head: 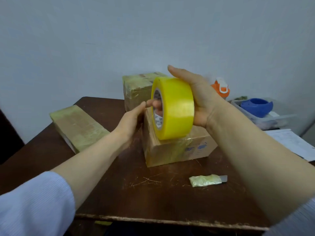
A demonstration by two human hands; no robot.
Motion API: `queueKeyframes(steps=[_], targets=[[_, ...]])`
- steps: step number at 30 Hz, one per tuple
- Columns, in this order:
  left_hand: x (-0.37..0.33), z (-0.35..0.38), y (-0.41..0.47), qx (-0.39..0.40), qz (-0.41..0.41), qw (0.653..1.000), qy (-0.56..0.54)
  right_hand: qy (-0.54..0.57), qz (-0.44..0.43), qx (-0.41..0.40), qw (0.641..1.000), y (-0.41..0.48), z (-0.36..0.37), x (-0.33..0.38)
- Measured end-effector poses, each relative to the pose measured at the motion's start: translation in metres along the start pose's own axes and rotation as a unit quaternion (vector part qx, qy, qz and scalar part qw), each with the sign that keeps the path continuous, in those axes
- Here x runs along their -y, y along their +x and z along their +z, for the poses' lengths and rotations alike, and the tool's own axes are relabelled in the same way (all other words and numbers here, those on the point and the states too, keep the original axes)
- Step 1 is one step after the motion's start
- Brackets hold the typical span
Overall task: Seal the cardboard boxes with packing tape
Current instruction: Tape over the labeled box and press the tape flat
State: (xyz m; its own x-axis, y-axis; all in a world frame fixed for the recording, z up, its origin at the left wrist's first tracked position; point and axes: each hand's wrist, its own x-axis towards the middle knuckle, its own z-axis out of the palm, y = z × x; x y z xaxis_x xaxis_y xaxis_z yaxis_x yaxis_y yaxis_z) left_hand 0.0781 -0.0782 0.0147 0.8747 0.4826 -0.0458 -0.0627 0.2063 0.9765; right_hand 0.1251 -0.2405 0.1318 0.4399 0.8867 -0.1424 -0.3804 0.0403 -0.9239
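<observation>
A fat roll of yellow packing tape (pixel 175 108) stands on edge on a small cardboard box (pixel 172 150) at the table's middle. My right hand (pixel 199 97) grips the roll, its fingertips showing through the core. A clear strip of tape runs from the roll down over the box's top and front. My left hand (pixel 131 118) rests flat against the box's left side, fingers near the roll. A taller taped box (pixel 136 91) stands behind. A flat taped box (pixel 78 126) lies at the left.
On the dark wooden table (pixel 153 193), a cutter blade with a tape-wrapped handle (pixel 207 180) lies at the front right. To the right are papers (pixel 289 142), a clear tray holding a blue tape dispenser (pixel 259 107), and an orange-topped bottle (pixel 220 87).
</observation>
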Motion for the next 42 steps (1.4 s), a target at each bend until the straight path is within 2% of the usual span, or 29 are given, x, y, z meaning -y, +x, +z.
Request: queueKeyframes(steps=[4,7,13,17,21,27,29,33,35,36,38,39,40,42], targets=[[0.004,0.011,0.010,-0.050,0.006,0.999,0.018,-0.033,-0.058,-0.042,0.997,0.014,0.003,-0.002],[0.008,0.016,0.018,-0.081,0.027,0.995,0.052,-0.116,-0.135,-0.088,0.980,0.018,0.001,-0.012],[0.004,0.016,0.025,-0.134,0.082,0.981,0.115,-0.094,-0.213,-0.148,0.961,0.011,0.010,-0.023],[0.007,0.017,0.027,-0.158,0.087,0.977,0.117,-0.159,-0.254,-0.167,0.939,-0.013,0.017,-0.026],[0.007,0.015,0.028,-0.156,0.098,0.968,0.168,-0.160,-0.195,-0.130,0.959,-0.045,0.008,-0.054],[0.002,0.016,0.027,-0.140,0.106,0.961,0.213,-0.179,-0.087,-0.156,0.967,-0.059,-0.027,-0.104],[-0.003,0.016,0.025,-0.121,0.087,0.966,0.212,-0.172,-0.071,-0.156,0.970,-0.053,-0.032,-0.109],[-0.029,0.018,0.027,-0.133,-0.016,0.967,0.217,-0.165,-0.055,-0.148,0.974,-0.039,-0.037,-0.111],[-0.043,0.029,0.034,-0.143,0.015,0.932,0.333,-0.156,-0.050,-0.144,0.976,-0.035,-0.038,-0.111],[-0.048,0.038,0.035,-0.113,0.048,0.891,0.438,-0.152,-0.051,-0.142,0.977,-0.034,-0.038,-0.111],[-0.039,0.060,0.031,-0.016,0.088,0.760,0.643,-0.144,-0.053,-0.140,0.978,-0.031,-0.039,-0.111],[-0.028,0.067,0.029,0.024,0.083,0.703,0.706,-0.142,-0.053,-0.139,0.979,-0.030,-0.039,-0.111],[-0.019,0.070,0.026,0.043,0.067,0.672,0.737,-0.140,-0.054,-0.138,0.979,-0.029,-0.040,-0.111],[-0.009,0.070,0.026,0.044,0.076,0.664,0.742,-0.138,-0.058,-0.139,0.979,-0.027,-0.041,-0.111]])
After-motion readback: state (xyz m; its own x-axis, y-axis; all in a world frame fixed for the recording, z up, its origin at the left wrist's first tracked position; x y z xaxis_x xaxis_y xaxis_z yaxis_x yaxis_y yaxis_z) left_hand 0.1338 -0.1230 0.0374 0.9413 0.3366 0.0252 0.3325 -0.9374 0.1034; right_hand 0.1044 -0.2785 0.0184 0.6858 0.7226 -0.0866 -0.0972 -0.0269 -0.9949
